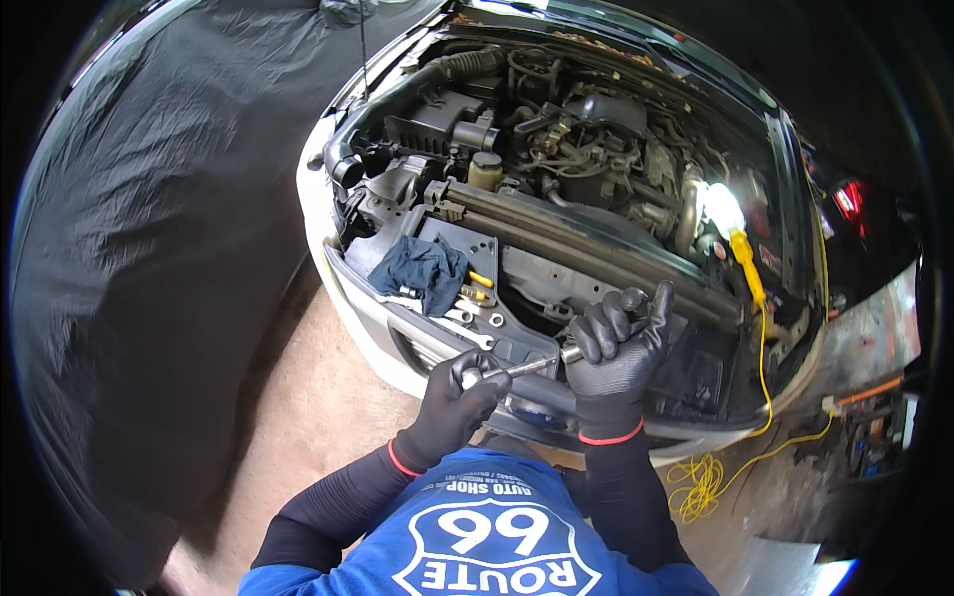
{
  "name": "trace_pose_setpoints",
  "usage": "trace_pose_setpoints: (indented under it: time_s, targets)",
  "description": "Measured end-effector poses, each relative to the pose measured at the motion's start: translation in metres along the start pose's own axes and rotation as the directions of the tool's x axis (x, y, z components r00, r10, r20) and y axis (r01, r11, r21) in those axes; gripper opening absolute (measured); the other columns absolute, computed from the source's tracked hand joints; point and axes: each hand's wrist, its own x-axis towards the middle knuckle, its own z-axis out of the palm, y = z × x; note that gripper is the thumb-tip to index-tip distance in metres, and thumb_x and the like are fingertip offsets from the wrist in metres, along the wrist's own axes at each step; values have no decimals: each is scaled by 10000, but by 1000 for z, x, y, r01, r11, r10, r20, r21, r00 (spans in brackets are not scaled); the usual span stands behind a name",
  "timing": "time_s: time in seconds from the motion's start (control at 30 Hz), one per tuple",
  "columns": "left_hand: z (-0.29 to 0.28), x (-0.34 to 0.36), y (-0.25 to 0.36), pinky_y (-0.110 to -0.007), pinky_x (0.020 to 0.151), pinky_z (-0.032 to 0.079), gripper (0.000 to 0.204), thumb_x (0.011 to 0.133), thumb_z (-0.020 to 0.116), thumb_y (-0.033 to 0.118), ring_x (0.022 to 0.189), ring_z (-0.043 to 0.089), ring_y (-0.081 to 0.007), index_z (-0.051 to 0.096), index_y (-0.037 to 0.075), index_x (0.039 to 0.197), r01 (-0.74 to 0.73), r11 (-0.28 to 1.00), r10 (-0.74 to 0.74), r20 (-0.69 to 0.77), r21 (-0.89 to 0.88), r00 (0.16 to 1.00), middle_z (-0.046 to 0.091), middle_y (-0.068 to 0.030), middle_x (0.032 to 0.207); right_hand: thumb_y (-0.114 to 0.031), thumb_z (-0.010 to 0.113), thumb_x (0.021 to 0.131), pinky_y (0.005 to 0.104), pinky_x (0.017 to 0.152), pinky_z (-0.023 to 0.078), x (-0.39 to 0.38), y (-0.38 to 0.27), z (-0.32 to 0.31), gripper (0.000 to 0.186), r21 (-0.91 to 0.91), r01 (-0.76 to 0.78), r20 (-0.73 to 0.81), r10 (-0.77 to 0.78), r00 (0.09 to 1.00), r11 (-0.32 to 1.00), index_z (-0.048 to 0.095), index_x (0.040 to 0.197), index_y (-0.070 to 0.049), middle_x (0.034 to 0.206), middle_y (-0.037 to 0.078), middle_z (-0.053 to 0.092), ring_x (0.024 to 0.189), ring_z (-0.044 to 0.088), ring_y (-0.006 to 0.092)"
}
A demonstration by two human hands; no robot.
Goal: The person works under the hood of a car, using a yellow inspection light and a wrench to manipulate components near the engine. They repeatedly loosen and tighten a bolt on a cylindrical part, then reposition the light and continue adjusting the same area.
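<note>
Both hands wear black gloves with red cuffs and meet over the front of an open car engine bay. My left hand (452,405) is closed around one end of a slim metal socket extension bar (534,366), which points right and slightly up. My right hand (618,348) is wrapped around a silver cylindrical socket (570,354) beside the bar's far end; the fingers hide most of it. Whether the bar and socket are joined, I cannot tell. Left of my hands, several wrenches (467,333) and a dark cloth (422,270) lie on the front ledge.
A lit yellow work lamp (743,260) hangs at the right of the bay, its yellow cord (701,487) coiled on the floor. Behind the front crossbar sits the engine (586,149). A black sheet (149,248) hangs at left. A yellow-handled tool (480,280) lies near the cloth.
</note>
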Motion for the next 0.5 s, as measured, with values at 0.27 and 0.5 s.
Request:
trace_pose_setpoints:
  time_s: [0.27, 0.5]
  targets:
    - [-5, 61, 4, -329, 595, 430, 212, 906, 810, 138, 636, 536, -122, 639, 19, 870, -504, 628, 604, 37, 593, 796, 579, -14, 702, -523, 488, 1129, 254, 356, 221, 61, 12, 6, 559, 118, -101, -57, 108, 993, 988, 635, 772, -119, 554, -46, 342, 408, 279, 83]
    - [-38, 122, 11, -384, 530, 409, 264, 815, 851, 127, 552, 579, -273, 592, 78, 804, -706, 387, 669, 347, 593, 657, 586, -99, 663, -486, 497, 1137, 250, 379, 269, 89, 26, -19, 509, 203, -70, -224, 116, 968, 977, 627, 799, -128, 565, -44, 377, 435, 323, 85]
